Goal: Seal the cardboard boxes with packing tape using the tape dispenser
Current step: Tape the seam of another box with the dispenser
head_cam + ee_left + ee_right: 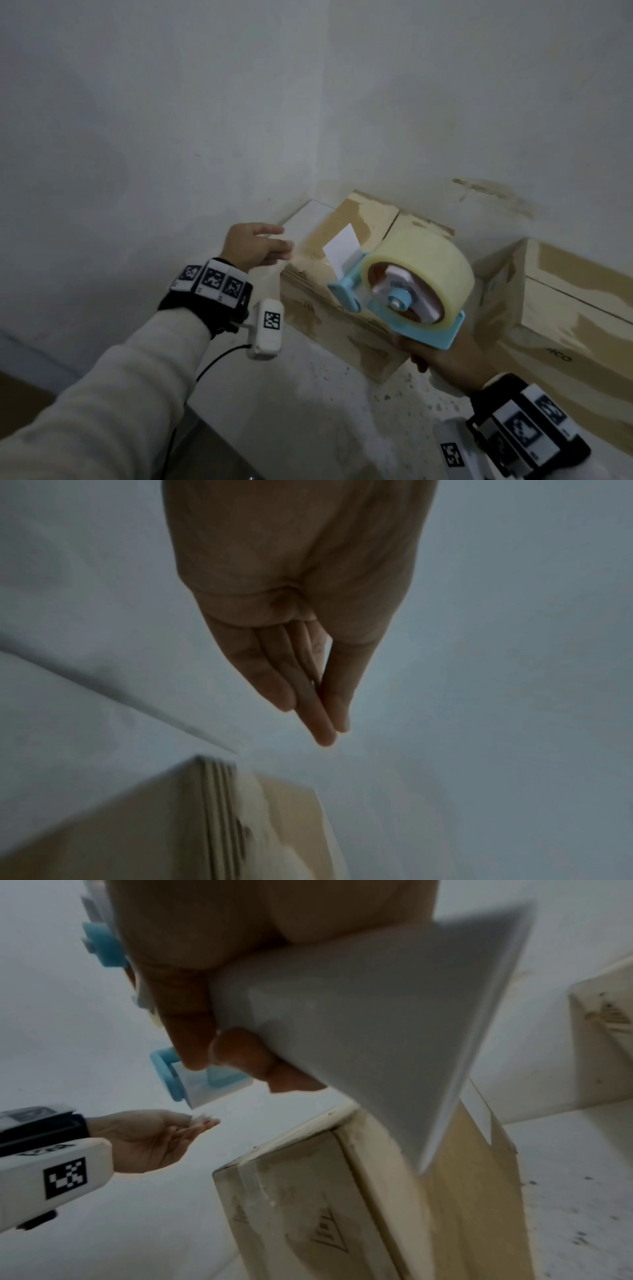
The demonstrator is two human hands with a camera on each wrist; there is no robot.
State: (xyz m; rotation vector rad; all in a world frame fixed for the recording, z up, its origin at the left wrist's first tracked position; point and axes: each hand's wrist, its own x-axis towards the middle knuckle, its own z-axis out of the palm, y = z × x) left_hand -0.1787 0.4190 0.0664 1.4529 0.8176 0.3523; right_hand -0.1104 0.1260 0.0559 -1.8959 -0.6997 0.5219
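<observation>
Right hand (442,359) grips tape dispenser (400,291) above cardboard box (346,274) — left hand (255,246) pinches the tape end; second box (565,308) right.

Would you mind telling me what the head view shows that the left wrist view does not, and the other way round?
Only the head view shows the tape dispenser with its roll of tape, gripped from below by the right hand, and a second cardboard box to the right. Only the left wrist view shows the left hand's fingers from close up, straight and pressed against the thumb; whether tape lies between them is unclear. Both show the left hand and the nearer cardboard box in the wall corner.
</observation>
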